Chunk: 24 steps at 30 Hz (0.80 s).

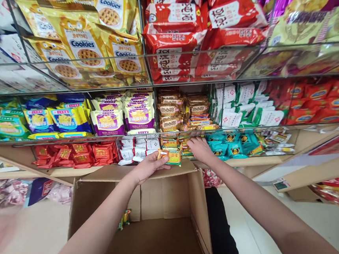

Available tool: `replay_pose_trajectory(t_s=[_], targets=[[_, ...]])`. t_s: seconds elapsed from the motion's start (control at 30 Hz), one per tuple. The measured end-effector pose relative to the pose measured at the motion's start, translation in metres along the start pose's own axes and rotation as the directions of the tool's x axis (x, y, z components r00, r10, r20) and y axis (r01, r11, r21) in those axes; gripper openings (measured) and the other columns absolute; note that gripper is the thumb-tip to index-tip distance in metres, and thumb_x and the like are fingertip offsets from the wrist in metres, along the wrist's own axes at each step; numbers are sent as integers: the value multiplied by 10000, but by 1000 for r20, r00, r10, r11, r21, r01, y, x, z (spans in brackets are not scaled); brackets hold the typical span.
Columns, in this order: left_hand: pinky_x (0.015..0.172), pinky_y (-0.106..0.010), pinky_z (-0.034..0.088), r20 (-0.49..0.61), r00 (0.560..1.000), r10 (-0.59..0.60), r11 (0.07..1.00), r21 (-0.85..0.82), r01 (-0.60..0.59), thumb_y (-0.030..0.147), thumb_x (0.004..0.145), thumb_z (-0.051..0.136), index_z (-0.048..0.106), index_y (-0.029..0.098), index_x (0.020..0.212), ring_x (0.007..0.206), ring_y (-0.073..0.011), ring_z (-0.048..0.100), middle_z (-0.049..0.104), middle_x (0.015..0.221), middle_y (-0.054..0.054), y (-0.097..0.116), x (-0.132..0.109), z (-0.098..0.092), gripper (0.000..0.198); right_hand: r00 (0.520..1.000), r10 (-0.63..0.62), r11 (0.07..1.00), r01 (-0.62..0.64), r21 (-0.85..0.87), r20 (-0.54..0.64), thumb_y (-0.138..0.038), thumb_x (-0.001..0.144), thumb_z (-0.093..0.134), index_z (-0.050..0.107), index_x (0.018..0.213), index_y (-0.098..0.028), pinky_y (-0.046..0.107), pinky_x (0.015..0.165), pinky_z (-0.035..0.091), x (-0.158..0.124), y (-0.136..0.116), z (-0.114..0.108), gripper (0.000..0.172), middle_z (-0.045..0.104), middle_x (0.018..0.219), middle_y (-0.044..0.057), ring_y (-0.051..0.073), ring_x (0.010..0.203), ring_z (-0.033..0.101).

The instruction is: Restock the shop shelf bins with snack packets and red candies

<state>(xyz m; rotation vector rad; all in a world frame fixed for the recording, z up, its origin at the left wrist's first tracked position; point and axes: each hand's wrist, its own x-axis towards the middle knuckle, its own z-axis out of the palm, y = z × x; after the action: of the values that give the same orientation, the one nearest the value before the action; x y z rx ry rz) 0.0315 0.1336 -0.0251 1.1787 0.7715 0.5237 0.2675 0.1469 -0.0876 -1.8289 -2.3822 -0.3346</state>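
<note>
A small yellow and green snack packet [175, 157] with an orange end is pinched in my left hand [149, 167], above the back edge of an open cardboard box [164, 200]. Farther right, my right hand [201, 148] reaches into the lowest shelf row, its fingers curled at similar yellow packets [186, 148]. Whatever may be between those fingers is hidden. More of these packets [169, 143] lie stacked just behind my left hand's packet. Inside the box, a few green and yellow packets [125, 219] rest by the left wall, partly covered by my left forearm.
Clear dividers split the shelves into compartments. Red packets [79, 154] and white packets [138, 148] lie left of my hands, teal packets [233, 143] to the right. Overhanging shelves hold brown packets [169, 110] and cookie bags [84, 47]. Another carton [304, 194] stands lower right.
</note>
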Motion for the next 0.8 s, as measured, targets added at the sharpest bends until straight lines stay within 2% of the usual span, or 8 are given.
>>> replay_pose_trajectory(t_s=[0.17,0.3,0.4,0.5,0.57,0.8], targets=[[854,-313,445,10,1000,6,1000,23,-6,342,705,634,561,180,1021,983,-178,557,598,1072,-41,1,0,0,363,999,-50,998,50,-24,-4,-153,831,389,528,983,-187,342,766,284,0,-1,-1,209,550,1017,87,230,936,424],[851,-318,449,-7,1000,16,1000,27,-15,358,707,627,564,178,1018,972,-178,562,599,1072,-43,0,0,1,365,998,-6,1000,5,-22,-56,-160,836,378,525,1038,-191,355,794,272,-3,-3,2,252,469,1193,101,249,1019,388],[862,-325,444,-12,1000,15,999,34,-14,366,701,630,566,181,1018,968,-178,564,598,1076,-42,0,0,1,373,997,43,999,-43,3,-58,-178,840,380,452,1166,-181,348,792,278,-5,-5,6,334,443,1227,110,243,1004,404],[868,-331,440,-5,1000,13,999,40,-13,368,704,627,562,181,1026,970,-179,563,594,1084,-46,0,0,2,378,999,41,999,-41,27,-26,-233,802,481,374,1241,-157,341,787,292,-3,-7,8,458,467,1180,125,246,984,420],[869,-331,438,-8,1000,13,999,42,-13,372,706,624,562,177,1025,967,-178,564,596,1079,-49,1,0,2,379,999,49,998,-49,30,-9,-254,762,549,391,1223,-156,341,784,304,1,-8,7,496,488,1132,120,252,977,425],[861,-334,441,-16,1000,17,999,35,-16,381,675,650,568,168,1003,945,-181,575,612,1052,-54,1,0,2,400,991,127,988,-131,87,52,-282,685,646,520,1038,-189,332,799,337,11,-6,-1,386,522,1058,87,249,993,442]])
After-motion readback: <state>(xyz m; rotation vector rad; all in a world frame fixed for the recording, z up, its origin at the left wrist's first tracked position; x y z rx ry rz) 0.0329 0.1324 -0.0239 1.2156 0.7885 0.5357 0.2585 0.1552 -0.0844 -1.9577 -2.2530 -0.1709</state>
